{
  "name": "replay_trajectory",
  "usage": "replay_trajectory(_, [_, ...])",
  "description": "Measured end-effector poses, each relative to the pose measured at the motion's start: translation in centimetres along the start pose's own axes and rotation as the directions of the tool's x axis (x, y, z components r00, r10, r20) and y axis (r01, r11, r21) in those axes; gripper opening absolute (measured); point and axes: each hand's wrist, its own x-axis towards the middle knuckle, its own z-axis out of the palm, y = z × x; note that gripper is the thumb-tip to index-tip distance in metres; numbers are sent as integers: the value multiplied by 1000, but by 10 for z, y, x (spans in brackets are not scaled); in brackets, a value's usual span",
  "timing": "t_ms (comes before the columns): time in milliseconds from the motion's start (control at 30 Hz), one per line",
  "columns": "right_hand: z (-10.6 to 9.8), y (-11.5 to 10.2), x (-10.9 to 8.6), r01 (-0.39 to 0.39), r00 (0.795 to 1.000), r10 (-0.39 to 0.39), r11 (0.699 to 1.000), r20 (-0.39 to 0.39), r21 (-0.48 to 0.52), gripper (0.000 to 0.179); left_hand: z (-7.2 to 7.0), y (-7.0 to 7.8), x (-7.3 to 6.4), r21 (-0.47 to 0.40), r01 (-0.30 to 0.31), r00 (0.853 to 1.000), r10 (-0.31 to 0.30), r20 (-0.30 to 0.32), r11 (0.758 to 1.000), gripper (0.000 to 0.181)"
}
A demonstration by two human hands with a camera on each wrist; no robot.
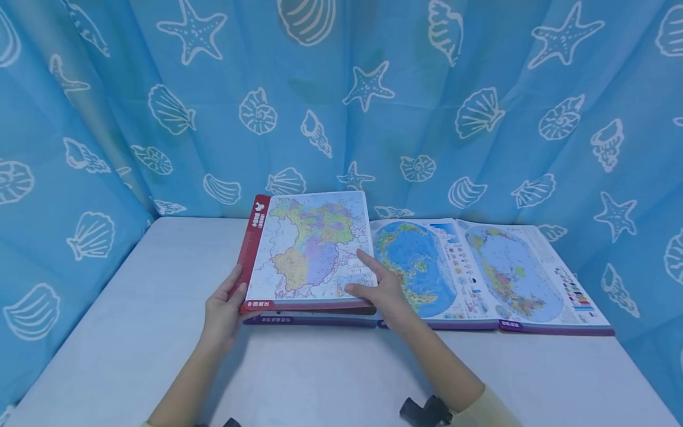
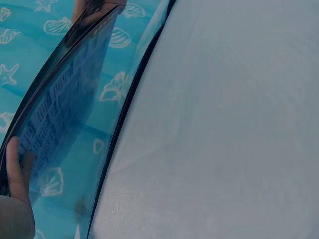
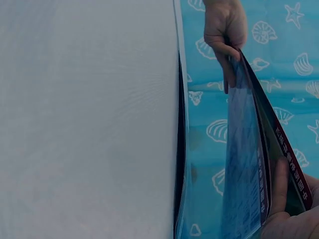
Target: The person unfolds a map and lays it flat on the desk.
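A folded map of China [image 1: 315,249] with a red left strip is held tilted above the left part of an unfolded world map [image 1: 427,273]. My left hand [image 1: 221,314] grips its lower left edge, thumb on top. My right hand [image 1: 386,293] pinches its lower right edge between thumb and fingers. From the right wrist view, a finger of the right hand [image 3: 286,214] lies between the folded layers, which stand slightly apart, and the left hand [image 3: 227,30] holds the far end. In the left wrist view the left hand [image 2: 17,184] is partly cut off.
The world map lies open on a white table [image 1: 160,267], its panels reaching to the right, with a purple front edge. Behind the table hangs a blue curtain [image 1: 320,77] with white shells and starfish. Black straps [image 1: 427,410] show near the forearms.
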Motion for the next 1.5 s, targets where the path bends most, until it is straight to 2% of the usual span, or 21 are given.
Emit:
replay_trajectory(133, [-2,3,0,-7,1000,8,1000,-13,30,73,3,-4,1,-2,8,1000,-8,6,1000,53])
replay_trajectory(267, [-3,6,2,7,1000,-7,998,-3,59,73,5,-8,3,5,14,1000,-14,-1,1000,53])
replay_trajectory(533, [-9,8,3,8,999,-11,996,32,89,73,6,-16,6,4,20,1000,-20,22,1000,53])
replay_trajectory(767, [-14,5,4,8,1000,-9,998,20,67,72,5,-21,9,32,13,999,-14,40,999,53])
replay_trajectory(933, [-14,3,4,-65,998,67,992,-19,107,63,5,-24,10,58,3,999,-6,42,998,53])
replay_trajectory(1133, [-12,1,3,-142,989,147,976,-19,166,58,7,-29,10,92,-6,999,2,38,996,54])
replay_trajectory(1333, [-13,2,4,-228,971,239,937,-9,264,56,8,-33,12,124,10,1000,-13,25,992,54])
replay_trajectory(1500, [-14,5,7,-266,959,284,899,-1,347,56,8,-35,13,122,3,1000,-6,30,993,55])
